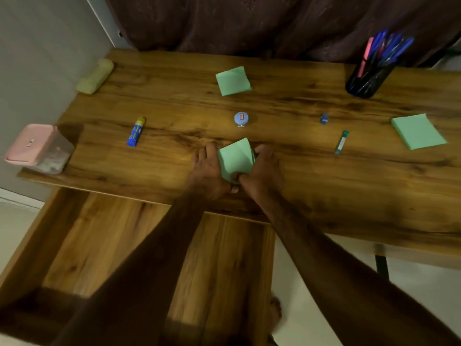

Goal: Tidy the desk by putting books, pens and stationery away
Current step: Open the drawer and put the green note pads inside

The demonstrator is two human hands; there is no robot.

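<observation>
Left hand (pixel 208 171) and right hand (pixel 262 171) clasp near green pad (pixel 235 156). Pens (pixel 389 46) in far-right holder (pixel 361 83). Far pad (pixel 233 81), right pad (pixel 417 131) and glue stick (pixel 136 132) lie loose.

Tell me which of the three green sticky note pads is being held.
The green pad nearest the person, gripped between the left hand and right hand; the back pad and the right-side pad lie untouched.

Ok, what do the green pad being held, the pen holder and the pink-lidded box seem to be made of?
The green pad: matte paper, its sheets flexing at the top edge. The pen holder: dark, see-through wall with pens showing, probably mesh; metal or plastic, cannot tell. The pink-lidded box: smooth plastic, opaque lid, translucent body with contents showing.
</observation>
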